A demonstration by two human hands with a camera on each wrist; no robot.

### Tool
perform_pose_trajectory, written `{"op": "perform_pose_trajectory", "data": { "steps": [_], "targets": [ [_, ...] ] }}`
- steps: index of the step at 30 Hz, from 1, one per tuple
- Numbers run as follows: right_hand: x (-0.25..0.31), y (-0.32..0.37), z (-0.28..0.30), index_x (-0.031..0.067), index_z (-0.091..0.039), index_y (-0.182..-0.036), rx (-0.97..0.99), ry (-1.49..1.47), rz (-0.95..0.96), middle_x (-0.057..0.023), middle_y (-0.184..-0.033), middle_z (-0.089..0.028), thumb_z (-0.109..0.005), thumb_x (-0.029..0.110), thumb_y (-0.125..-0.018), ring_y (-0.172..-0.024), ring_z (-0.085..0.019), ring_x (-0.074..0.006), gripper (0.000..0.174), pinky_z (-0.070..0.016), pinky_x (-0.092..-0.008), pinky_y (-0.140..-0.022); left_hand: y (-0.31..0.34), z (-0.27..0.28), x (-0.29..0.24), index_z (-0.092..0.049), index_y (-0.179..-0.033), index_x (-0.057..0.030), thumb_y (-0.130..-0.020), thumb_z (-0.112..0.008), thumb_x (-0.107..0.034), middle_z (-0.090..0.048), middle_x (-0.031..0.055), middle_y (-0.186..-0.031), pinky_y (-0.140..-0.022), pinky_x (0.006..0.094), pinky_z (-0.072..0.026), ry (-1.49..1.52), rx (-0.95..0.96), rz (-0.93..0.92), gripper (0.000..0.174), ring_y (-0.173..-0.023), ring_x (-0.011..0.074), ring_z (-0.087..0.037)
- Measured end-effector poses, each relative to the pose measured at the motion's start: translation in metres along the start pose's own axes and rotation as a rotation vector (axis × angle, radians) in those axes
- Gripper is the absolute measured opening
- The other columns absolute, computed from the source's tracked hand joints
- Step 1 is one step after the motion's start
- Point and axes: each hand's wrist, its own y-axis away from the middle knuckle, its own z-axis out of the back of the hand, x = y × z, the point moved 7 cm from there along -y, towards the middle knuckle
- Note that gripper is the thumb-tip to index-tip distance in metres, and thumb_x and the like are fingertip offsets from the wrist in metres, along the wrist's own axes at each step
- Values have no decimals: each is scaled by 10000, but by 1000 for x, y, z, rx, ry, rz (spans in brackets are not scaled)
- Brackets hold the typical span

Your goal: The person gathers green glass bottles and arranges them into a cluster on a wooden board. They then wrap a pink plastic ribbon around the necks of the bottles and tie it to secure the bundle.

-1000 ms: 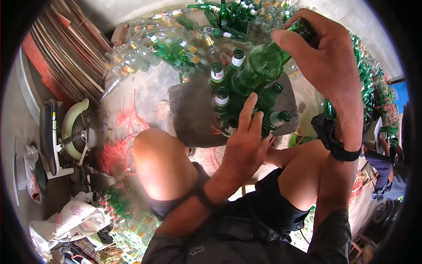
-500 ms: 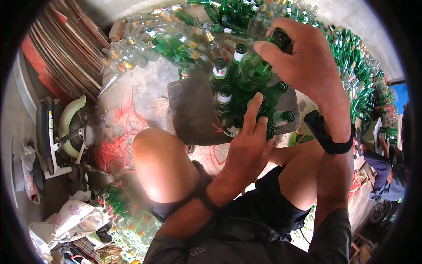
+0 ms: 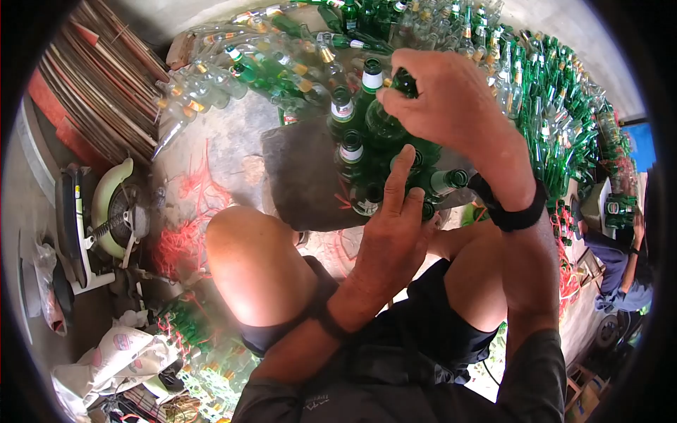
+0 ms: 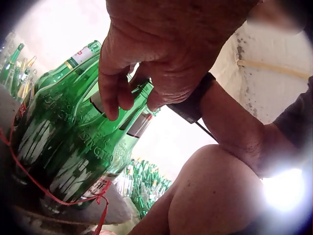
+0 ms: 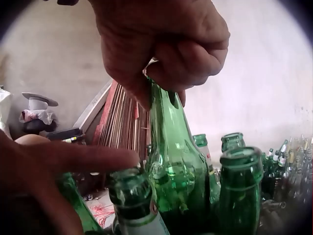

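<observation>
My right hand grips a green glass bottle by its neck. It holds the bottle upright among other green bottles, several with white neck labels, standing in a cluster on a dark, flat-topped block. Red string runs around the lower part of this cluster, knotted at one side. Over the near bottles lies my left hand, index finger extended across the necks. In the right wrist view that finger passes right at a bottle's mouth. The base of the gripped bottle is hidden by its neighbours.
Heaps of green and clear bottles surround the block at the back and right. Red string scraps lie on the floor at left. Stacked thin boards and a wheel stand at far left. Another person sits at far right.
The right hand has moved left and down with its bottle, which went from tilted to upright among the others. The left hand has stayed nearly in place on the cluster.
</observation>
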Motion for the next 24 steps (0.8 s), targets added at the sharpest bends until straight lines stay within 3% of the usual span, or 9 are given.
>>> {"op": "perform_pose_trajectory", "data": {
  "steps": [3,10,12,16,19,21,24],
  "targets": [
    [0,4,-14,26,-646,-809,80,0,-17,-202,-764,-669,-661,254,-779,-810,-656,-436,230,-523,-530,-738,-1,0,-4,-544,-1052,120,-802,-708,36,-311,311,-1558,-950,438,-539,-22,15,-13,311,-1281,477,-531],
    [-6,10,-40,61,-709,-831,171,92,-24,-173,-830,-717,-635,227,-793,-848,-704,-398,185,-553,-503,-757,-2,-4,-7,-564,-1056,95,-821,-742,-25,-338,300,-1547,-921,446,-543,-115,29,-37,319,-1255,470,-550],
    [-7,12,-50,72,-723,-836,240,111,-60,-158,-848,-728,-627,207,-796,-854,-716,-376,170,-560,-489,-756,1,-3,1,-619,-1102,65,-800,-758,-8,-365,259,-1552,-872,406,-565,-123,23,32,340,-1197,402,-615],
    [-8,13,-64,99,-750,-851,350,94,-83,-129,-889,-747,-618,152,-800,-871,-740,-316,151,-571,-447,-741,3,-3,3,-634,-1077,63,-826,-747,-12,-381,252,-1547,-812,378,-581,-134,31,48,285,-1109,368,-665],
    [-8,13,-63,101,-764,-885,414,60,-123,-124,-923,-755,-629,140,-799,-884,-745,-297,165,-573,-437,-733,4,-5,6,-634,-1094,52,-830,-754,-14,-374,254,-1547,-821,378,-591,-152,32,36,298,-1133,379,-649],
    [-11,11,-66,106,-772,-904,455,69,-154,-113,-940,-760,-648,138,-791,-888,-747,-296,171,-571,-429,-748,5,-6,6,-633,-1101,47,-830,-756,-13,-365,256,-1548,-823,376,-597,-163,42,37,303,-1158,381,-634],
    [-12,9,-72,58,-714,-851,468,23,-100,-151,-822,-729,-669,191,-764,-815,-722,-364,166,-548,-483,-704,4,-6,5,-629,-1110,45,-829,-760,-8,-349,257,-1548,-816,367,-606,-191,45,16,314,-1206,382,-604]
  ]
}}
